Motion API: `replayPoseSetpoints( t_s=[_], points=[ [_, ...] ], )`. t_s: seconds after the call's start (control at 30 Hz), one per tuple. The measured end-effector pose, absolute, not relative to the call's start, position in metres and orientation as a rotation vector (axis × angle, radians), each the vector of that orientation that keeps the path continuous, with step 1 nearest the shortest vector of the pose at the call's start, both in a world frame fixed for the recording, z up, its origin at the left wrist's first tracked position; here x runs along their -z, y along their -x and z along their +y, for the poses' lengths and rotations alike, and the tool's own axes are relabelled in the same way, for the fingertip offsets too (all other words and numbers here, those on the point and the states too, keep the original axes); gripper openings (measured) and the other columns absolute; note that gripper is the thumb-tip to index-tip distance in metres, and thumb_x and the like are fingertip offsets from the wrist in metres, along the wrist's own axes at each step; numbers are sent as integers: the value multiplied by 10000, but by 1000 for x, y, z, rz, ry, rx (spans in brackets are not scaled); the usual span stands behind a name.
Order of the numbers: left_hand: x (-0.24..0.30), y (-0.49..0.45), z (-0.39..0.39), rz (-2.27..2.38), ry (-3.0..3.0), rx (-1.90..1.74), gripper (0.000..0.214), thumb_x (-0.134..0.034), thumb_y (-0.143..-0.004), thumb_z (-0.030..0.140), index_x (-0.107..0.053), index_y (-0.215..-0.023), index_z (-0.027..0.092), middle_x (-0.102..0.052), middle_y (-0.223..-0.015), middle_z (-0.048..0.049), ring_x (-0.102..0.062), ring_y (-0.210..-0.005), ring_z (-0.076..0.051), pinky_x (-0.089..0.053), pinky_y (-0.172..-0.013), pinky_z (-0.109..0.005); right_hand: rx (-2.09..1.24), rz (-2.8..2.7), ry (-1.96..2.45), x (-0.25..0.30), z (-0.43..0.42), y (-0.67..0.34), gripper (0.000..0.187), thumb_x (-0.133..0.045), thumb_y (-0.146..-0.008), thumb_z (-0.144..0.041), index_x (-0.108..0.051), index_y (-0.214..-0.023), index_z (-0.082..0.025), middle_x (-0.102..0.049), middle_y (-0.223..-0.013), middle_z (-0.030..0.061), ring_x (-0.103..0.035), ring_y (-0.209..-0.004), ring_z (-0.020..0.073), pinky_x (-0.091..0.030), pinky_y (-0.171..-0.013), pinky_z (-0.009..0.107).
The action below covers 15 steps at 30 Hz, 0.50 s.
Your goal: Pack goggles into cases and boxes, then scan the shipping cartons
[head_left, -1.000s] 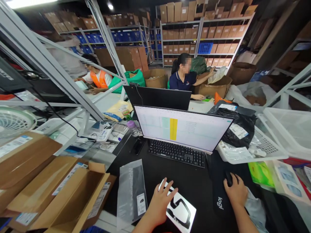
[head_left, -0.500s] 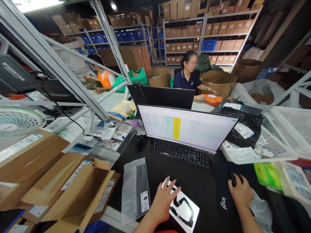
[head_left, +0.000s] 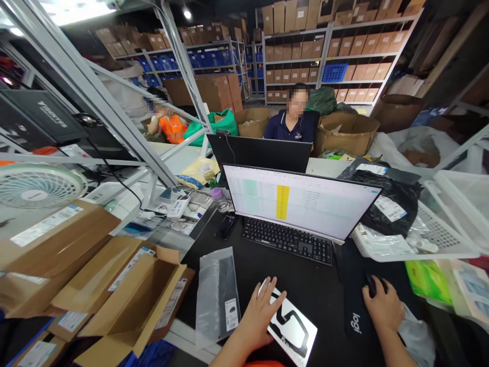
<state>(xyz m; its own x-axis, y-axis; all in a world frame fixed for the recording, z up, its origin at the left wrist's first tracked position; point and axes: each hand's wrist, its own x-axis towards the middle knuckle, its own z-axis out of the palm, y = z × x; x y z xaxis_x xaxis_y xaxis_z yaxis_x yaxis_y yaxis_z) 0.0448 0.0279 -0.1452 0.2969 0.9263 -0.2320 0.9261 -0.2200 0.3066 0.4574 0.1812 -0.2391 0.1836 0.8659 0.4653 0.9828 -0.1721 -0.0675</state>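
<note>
My left hand [head_left: 263, 311] lies flat with fingers spread on a white box [head_left: 296, 331] printed with a black looped shape. Left of it, a frosted plastic bag [head_left: 217, 290] with a small white label rests on the black desk [head_left: 282, 275]. My right hand [head_left: 384, 306] is curled over a black computer mouse [head_left: 370, 284] on a dark mouse pad [head_left: 355, 306] marked "logi". Beyond both hands stand a black keyboard [head_left: 288, 239] and a monitor [head_left: 301, 199] showing a spreadsheet with a yellow column.
Cardboard boxes [head_left: 133, 295], one open, are stacked at the left near a fan [head_left: 34, 193]. A white basket [head_left: 451, 234] holding black plastic parcels [head_left: 393, 199] stands at the right. A phone [head_left: 226, 226] lies beside the keyboard. Two people sit across, behind the monitors.
The view has shifted slightly left. My hands keep their places on the box and mouse. The person opposite now sits upright facing forward, and the orange parcel there is out of sight.
</note>
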Motion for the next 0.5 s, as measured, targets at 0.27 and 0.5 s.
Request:
replayPoseSetpoints(
  t_s=[0.27, 0.5],
  points=[
    [121, 10, -4, 2101, -2164, -416, 1042, -880, -664, 228, -336, -1549, 301, -253, -1667, -162, -256, -1522, -372, -321, -1214, -559, 383, -1658, 2079, 245, 181, -458, 490, -495, -917, -431, -596, -1323, -176, -567, -1339, 195, -606, -1012, 365, -431, -841, 529],
    [88, 129, -41, 2912, -1483, -311, 618, -501, -919, 371, -433, -1446, 56, -459, -1494, -276, -477, -1364, -393, -393, -1134, -503, 108, -1765, 1846, 185, 162, -403, 533, -436, -919, -395, -536, -1361, -114, -442, -1451, 255, -479, -1308, 428, -455, -958, 553]
  ],
)
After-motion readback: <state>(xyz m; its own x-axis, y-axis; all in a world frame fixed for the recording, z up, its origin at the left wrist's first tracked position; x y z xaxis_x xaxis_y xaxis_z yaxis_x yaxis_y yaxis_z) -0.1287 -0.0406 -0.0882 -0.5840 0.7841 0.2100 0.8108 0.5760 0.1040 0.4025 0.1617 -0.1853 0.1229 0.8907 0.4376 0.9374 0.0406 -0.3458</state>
